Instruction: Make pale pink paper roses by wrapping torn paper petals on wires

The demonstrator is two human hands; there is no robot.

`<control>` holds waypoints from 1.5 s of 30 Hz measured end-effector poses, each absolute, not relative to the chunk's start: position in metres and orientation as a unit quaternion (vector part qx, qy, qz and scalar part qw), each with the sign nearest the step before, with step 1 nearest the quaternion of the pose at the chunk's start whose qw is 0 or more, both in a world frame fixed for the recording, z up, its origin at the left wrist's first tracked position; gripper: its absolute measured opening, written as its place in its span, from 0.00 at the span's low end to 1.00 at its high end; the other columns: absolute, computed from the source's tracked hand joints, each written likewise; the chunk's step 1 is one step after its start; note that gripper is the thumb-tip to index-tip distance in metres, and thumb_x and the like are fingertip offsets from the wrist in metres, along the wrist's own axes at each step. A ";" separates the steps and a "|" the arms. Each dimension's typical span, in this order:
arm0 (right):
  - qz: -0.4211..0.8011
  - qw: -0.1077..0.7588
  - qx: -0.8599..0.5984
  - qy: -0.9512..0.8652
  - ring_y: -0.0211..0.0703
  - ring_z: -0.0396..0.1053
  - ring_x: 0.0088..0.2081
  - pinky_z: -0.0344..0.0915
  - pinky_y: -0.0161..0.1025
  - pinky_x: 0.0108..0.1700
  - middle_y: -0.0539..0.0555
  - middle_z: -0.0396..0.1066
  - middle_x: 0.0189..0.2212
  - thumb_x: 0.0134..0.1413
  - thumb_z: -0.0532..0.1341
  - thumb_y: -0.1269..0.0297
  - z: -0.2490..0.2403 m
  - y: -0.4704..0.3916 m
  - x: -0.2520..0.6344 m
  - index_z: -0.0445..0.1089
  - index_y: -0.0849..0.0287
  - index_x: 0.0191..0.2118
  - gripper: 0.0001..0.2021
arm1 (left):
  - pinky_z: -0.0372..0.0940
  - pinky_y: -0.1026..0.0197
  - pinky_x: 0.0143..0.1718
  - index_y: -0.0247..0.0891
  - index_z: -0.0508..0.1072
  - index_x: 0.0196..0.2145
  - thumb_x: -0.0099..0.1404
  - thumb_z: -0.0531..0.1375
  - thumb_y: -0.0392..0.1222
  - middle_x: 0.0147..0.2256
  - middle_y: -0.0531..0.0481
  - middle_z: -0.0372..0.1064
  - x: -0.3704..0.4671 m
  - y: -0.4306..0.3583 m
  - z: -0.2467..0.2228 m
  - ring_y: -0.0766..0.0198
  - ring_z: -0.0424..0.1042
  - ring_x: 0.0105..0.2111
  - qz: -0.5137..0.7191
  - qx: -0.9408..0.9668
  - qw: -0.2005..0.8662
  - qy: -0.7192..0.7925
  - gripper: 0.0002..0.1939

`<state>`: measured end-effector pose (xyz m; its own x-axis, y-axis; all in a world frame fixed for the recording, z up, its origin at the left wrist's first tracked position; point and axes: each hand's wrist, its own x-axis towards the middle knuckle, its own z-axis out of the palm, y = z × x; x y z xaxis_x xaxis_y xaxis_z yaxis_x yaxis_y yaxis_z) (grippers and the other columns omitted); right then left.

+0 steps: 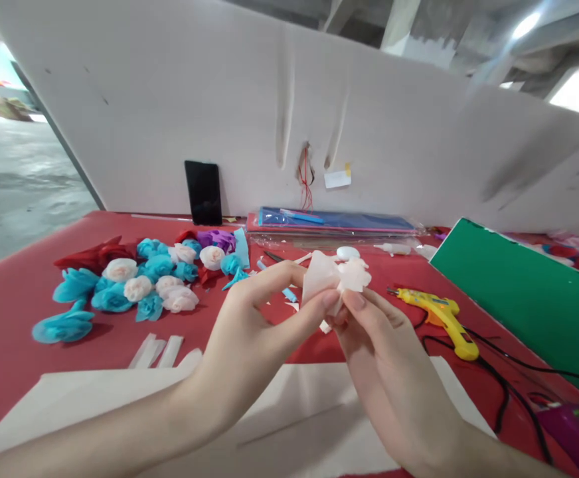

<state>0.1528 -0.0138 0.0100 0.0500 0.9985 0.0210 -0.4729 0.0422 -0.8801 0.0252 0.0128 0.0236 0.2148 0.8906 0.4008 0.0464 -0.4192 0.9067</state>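
Between my two hands, over the middle of the red table, is a pale pink paper flower (355, 273) with a loose strip of crepe paper (318, 275) running off its left side. My left hand (264, 325) pinches the strip between thumb and forefinger. The base of the flower is gripped in the thumb and fingers of my right hand (384, 352). Thumbs almost meet at the gathered base, and the fingertips behind the paper are partly hidden. Below the wrists lies a large white sheet (299, 405).
Finished paper flowers (157, 269) in blue, pale pink, red and purple are heaped at left. Pale strips (170, 352) lie nearer. A yellow glue gun (439, 315) with black cable rests at right, beside a green board (518, 305). A phone (203, 192) leans against the white partition (170, 99).
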 end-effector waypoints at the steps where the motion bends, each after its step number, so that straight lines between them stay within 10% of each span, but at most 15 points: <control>1: 0.582 0.636 -0.366 -0.350 0.37 0.66 0.34 0.66 0.37 0.43 0.46 0.71 0.26 0.47 0.71 0.57 0.014 -0.012 0.151 0.78 0.51 0.25 0.06 | 0.65 0.69 0.32 0.40 0.72 0.23 0.62 0.61 0.37 0.23 0.59 0.72 0.025 0.014 0.026 0.68 0.71 0.27 0.529 0.667 0.390 0.350 0.09; 20: 0.532 0.692 -0.305 -0.380 0.32 0.66 0.33 0.66 0.28 0.40 0.44 0.67 0.21 0.48 0.70 0.61 0.040 0.000 0.143 0.76 0.51 0.21 0.09 | 0.67 0.70 0.33 0.41 0.75 0.26 0.64 0.62 0.42 0.26 0.59 0.75 0.032 0.026 0.048 0.68 0.75 0.30 0.569 0.619 0.465 0.278 0.09; 45: 0.541 0.711 -0.260 -0.367 0.25 0.72 0.30 0.68 0.17 0.37 0.41 0.78 0.25 0.46 0.72 0.63 0.038 0.001 0.139 0.80 0.50 0.28 0.01 | 0.66 0.68 0.33 0.45 0.79 0.29 0.59 0.62 0.32 0.25 0.61 0.74 0.036 0.022 0.037 0.69 0.71 0.29 0.657 0.644 0.265 0.287 0.08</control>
<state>0.1385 0.0013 0.0380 0.1460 0.9596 0.2404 -0.5780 0.2799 -0.7665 0.0356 0.0221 0.0373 -0.0294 0.7188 0.6945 0.0216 -0.6942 0.7194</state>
